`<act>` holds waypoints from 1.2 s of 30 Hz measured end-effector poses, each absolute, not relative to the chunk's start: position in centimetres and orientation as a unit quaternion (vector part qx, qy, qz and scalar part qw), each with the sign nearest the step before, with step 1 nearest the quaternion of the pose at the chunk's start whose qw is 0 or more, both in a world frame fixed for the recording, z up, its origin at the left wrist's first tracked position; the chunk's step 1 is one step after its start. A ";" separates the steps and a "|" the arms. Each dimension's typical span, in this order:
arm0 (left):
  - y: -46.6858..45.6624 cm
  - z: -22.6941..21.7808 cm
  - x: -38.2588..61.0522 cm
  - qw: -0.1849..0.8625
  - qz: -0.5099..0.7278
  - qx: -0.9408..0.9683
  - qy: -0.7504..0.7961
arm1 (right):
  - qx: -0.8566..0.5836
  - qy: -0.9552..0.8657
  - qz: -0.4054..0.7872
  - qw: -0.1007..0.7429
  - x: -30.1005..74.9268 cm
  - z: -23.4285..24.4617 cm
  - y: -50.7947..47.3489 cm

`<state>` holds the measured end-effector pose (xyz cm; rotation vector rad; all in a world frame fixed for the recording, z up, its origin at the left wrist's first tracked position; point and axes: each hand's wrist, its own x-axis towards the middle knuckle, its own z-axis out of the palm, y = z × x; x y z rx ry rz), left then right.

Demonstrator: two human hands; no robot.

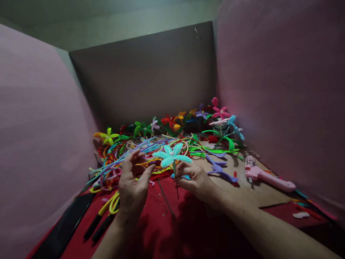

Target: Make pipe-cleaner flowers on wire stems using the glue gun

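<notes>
Turquoise fuzzy pipe-cleaner flower (172, 154) is upright mid-scene, its thin stem (174, 168) pinched by the right hand (193, 178), which angles in from the near right. Left hand (133, 183) is just left of it, fingers loosely curled, thumb spread wide. Beyond that's a tangle of bendy multicolored fuzzy stems (115, 158), then a fluffy red petalled flower (168, 121) far back.

The right hand (196, 178) is hiding part of the flower stem (174, 169); the bottom edge is cutting off the left forearm (113, 237).
</notes>
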<state>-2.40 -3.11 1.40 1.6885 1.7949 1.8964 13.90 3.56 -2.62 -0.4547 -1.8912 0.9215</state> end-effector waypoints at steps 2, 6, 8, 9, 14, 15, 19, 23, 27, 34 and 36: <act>-3.5 2.9 -2.4 -0.167 0.521 0.621 0.561 | -0.189 -0.789 0.338 0.477 13.9 -2.6 3.1; -3.6 3.7 -1.5 -0.341 0.353 0.712 0.502 | -0.203 -0.797 0.280 0.495 13.9 -2.5 2.5; -3.4 3.3 -1.0 -0.345 0.322 0.729 0.495 | -0.201 -0.796 0.274 0.500 13.9 -2.5 2.4; -3.3 3.1 -0.9 -0.341 0.321 0.733 0.494 | -0.202 -0.794 0.274 0.504 13.9 -2.4 2.4; -3.2 2.1 -0.8 -0.306 0.361 0.744 0.471 | -0.214 -0.784 0.288 0.507 14.0 -2.5 2.4; -3.3 2.1 -0.8 -0.300 0.367 0.748 0.465 | -0.215 -0.784 0.292 0.504 14.0 -2.5 2.4; -3.7 2.6 -1.1 -0.259 0.403 0.738 0.476 | -0.216 -0.787 0.286 0.502 14.0 -2.3 2.4; -4.1 3.4 -1.1 -0.298 0.384 0.740 0.464 | -0.218 -0.788 0.295 0.495 14.0 -2.2 2.4; -4.3 2.6 -0.6 -0.329 0.371 0.752 0.434 | -0.214 -0.779 0.331 0.488 14.0 -2.4 2.5; -4.4 0.4 -0.2 -0.320 0.363 0.749 0.453 | -0.202 -0.779 0.334 0.491 13.9 -2.7 2.7; -4.7 0.9 -0.5 -0.292 0.378 0.752 0.454 | -0.205 -0.781 0.324 0.492 13.9 -2.5 2.6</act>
